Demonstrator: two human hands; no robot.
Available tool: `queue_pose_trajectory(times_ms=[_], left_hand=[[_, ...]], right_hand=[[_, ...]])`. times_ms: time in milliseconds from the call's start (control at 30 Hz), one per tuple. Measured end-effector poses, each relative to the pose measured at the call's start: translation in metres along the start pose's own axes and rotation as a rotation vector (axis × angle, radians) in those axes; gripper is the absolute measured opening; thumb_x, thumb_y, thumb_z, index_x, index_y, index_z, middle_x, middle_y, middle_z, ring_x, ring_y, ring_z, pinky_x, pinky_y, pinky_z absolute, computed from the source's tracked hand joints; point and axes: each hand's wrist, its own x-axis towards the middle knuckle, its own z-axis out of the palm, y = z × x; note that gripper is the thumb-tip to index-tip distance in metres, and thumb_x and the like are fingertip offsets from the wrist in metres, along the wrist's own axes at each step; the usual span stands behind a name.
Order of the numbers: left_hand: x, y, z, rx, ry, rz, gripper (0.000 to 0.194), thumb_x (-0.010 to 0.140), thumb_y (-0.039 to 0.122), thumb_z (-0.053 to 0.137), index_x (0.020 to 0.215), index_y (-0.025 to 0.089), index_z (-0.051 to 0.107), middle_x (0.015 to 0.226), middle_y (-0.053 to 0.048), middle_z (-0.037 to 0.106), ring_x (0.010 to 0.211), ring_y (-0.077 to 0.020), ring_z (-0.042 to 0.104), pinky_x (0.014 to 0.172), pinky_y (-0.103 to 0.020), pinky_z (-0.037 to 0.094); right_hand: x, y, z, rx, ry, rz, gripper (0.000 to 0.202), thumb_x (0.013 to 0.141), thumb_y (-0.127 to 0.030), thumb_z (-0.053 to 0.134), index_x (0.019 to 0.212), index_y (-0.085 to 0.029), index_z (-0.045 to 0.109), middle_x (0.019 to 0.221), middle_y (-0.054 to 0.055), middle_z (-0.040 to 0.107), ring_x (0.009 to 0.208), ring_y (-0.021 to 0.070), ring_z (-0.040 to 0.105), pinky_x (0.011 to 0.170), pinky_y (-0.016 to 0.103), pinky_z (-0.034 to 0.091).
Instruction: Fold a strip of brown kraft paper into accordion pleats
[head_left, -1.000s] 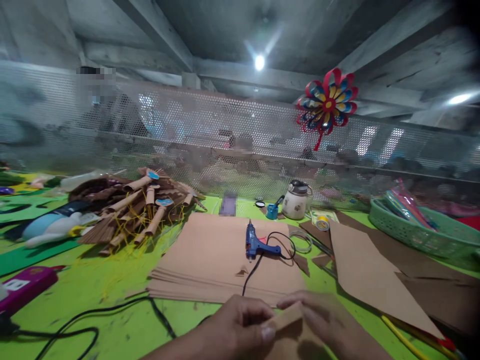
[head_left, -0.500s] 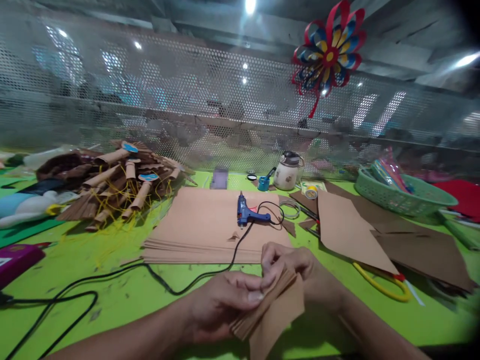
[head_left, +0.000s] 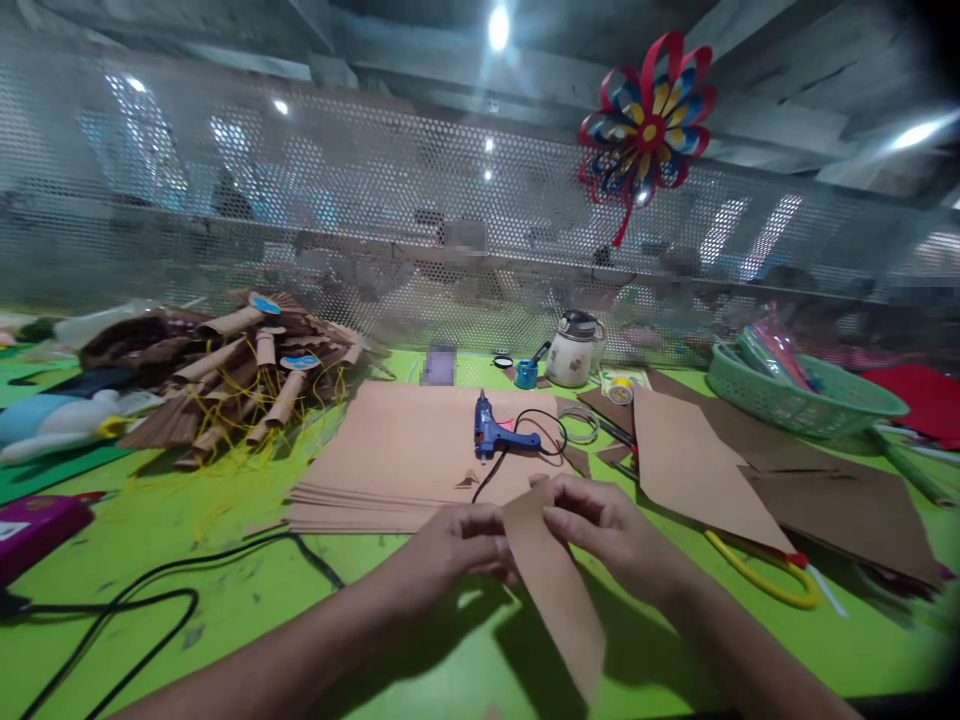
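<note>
Between my two hands is a folded piece of brown kraft paper [head_left: 559, 600], its broad outer panel facing me and slanting down to the right. My left hand [head_left: 457, 555] holds its left edge, with the fingers partly behind it. At the upper right edge, my right hand [head_left: 600, 515] pinches the paper between thumb and fingers. Just beyond lies a stack of brown paper sheets [head_left: 405, 440], with a blue glue gun [head_left: 491, 430] resting on top and its black cord trailing left. The folds behind the front panel are mostly hidden.
On the left lie a heap of pleated brown paper pieces with yellow strings [head_left: 255, 370] and a purple box [head_left: 41, 535]. To the right are cut brown sheets [head_left: 705, 470], yellow-handled scissors [head_left: 765, 580] and a green basket [head_left: 802, 400]. A white jar [head_left: 574, 350] stands at the back.
The folded paper has turned so its broad panel faces me and its pleated edges no longer show. My hands have moved slightly apart, to its two sides. The view has tilted slightly upward.
</note>
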Motion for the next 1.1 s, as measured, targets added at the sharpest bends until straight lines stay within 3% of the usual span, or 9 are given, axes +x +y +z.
queue_pose_trajectory(times_ms=[167, 300, 433, 633, 767, 933, 1100], left_hand=[[-0.002, 0.023, -0.006, 0.343, 0.197, 0.115, 0.032, 0.084, 0.040, 0.058, 0.104, 0.017, 0.067, 0.103, -0.009, 0.065, 0.090, -0.0202, 0.058, 0.078, -0.030, 0.044], [-0.002, 0.022, -0.004, 0.695, 0.170, 0.263, 0.037, 0.080, 0.040, 0.062, 0.110, 0.017, 0.063, 0.099, -0.007, 0.065, 0.084, -0.0184, 0.057, 0.074, -0.028, 0.043], [-0.001, 0.010, -0.006, 1.013, 0.173, 0.317, 0.025, 0.079, 0.032, 0.062, 0.099, 0.017, 0.066, 0.086, -0.004, 0.065, 0.077, -0.0161, 0.056, 0.068, -0.026, 0.040], [0.000, 0.000, -0.011, 0.916, 0.240, 0.260, 0.015, 0.081, 0.029, 0.059, 0.080, 0.015, 0.065, 0.069, 0.000, 0.059, 0.065, -0.0120, 0.052, 0.058, -0.022, 0.037], [0.003, -0.009, -0.010, 0.837, 0.256, 0.184, 0.015, 0.080, 0.029, 0.057, 0.078, 0.014, 0.061, 0.065, 0.001, 0.056, 0.061, -0.0114, 0.048, 0.053, -0.022, 0.033], [0.002, -0.019, -0.007, 0.928, 0.341, 0.176, 0.011, 0.081, 0.026, 0.054, 0.077, 0.016, 0.057, 0.067, 0.001, 0.055, 0.063, -0.0123, 0.047, 0.054, -0.023, 0.031], [-0.002, -0.014, -0.007, 1.042, 0.229, 0.126, 0.013, 0.083, 0.026, 0.052, 0.086, 0.017, 0.060, 0.071, 0.000, 0.057, 0.066, -0.0139, 0.049, 0.055, -0.024, 0.032]], right_hand=[[0.001, -0.012, -0.005, -0.306, -0.071, 0.038, 0.024, 0.093, -0.035, 0.049, 0.082, -0.015, 0.056, 0.075, -0.001, 0.052, 0.069, 0.0109, 0.046, 0.062, 0.021, 0.036], [0.007, -0.009, 0.003, -0.472, -0.202, 0.020, 0.023, 0.093, -0.031, 0.048, 0.082, -0.014, 0.059, 0.077, 0.001, 0.056, 0.071, 0.0122, 0.047, 0.065, 0.023, 0.038], [0.014, 0.000, 0.010, -0.426, -0.269, 0.034, 0.028, 0.093, -0.034, 0.046, 0.089, -0.012, 0.064, 0.082, 0.003, 0.061, 0.075, 0.0139, 0.051, 0.069, 0.024, 0.041], [0.010, 0.013, -0.002, -0.399, -0.309, 0.057, 0.027, 0.091, -0.036, 0.052, 0.098, -0.014, 0.065, 0.088, 0.004, 0.062, 0.081, 0.0150, 0.055, 0.073, 0.026, 0.043], [0.000, 0.017, -0.004, -0.514, -0.241, -0.004, 0.020, 0.088, -0.032, 0.057, 0.094, -0.015, 0.066, 0.090, 0.005, 0.060, 0.081, 0.0148, 0.055, 0.072, 0.026, 0.043], [-0.007, 0.025, 0.005, -0.549, -0.164, 0.056, 0.020, 0.090, -0.031, 0.055, 0.095, -0.016, 0.067, 0.086, 0.004, 0.061, 0.079, 0.0153, 0.055, 0.067, 0.025, 0.042], [-0.011, 0.032, 0.007, -0.639, -0.144, 0.015, 0.022, 0.091, -0.032, 0.054, 0.092, -0.017, 0.069, 0.085, 0.004, 0.062, 0.078, 0.0151, 0.056, 0.067, 0.025, 0.041]])
